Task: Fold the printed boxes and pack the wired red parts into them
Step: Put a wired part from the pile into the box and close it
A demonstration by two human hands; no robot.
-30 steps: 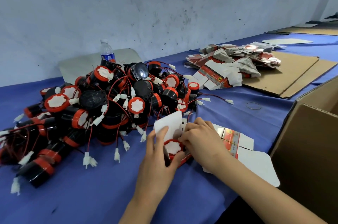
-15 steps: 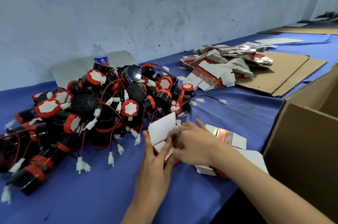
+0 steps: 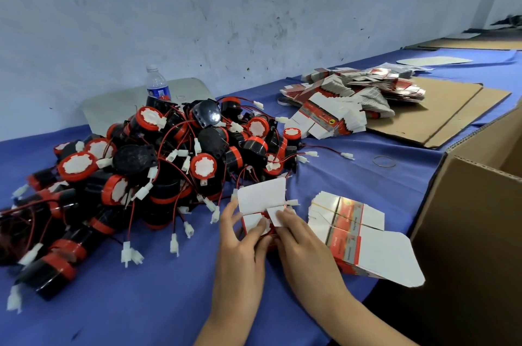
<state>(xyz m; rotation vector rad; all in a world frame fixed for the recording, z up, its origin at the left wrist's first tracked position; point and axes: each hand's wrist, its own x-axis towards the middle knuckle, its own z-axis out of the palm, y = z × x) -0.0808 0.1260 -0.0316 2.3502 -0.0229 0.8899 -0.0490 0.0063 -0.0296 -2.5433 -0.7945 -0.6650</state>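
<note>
A small red printed box (image 3: 261, 208) stands on the blue table in front of me, its white top lid sticking up. My left hand (image 3: 243, 241) holds the box's left side, thumb on a white side flap. My right hand (image 3: 300, 244) holds the right side and presses the other side flap inward with its fingers. The red part inside is almost hidden by the flaps. A big heap of wired red-and-black parts (image 3: 147, 164) with white connectors lies to the left. A banded bundle of flat printed boxes (image 3: 347, 221) lies just right of my hands.
More flat printed boxes (image 3: 347, 102) are piled at the back right on brown cardboard sheets (image 3: 440, 116). An open brown carton (image 3: 477, 218) stands at the right edge. A water bottle (image 3: 156, 85) stands behind the heap. A rubber band (image 3: 384, 161) lies on the cloth.
The red part's white face was open to view a second ago; now both side flaps are folded in over it. My hands shifted slightly on the box.
</note>
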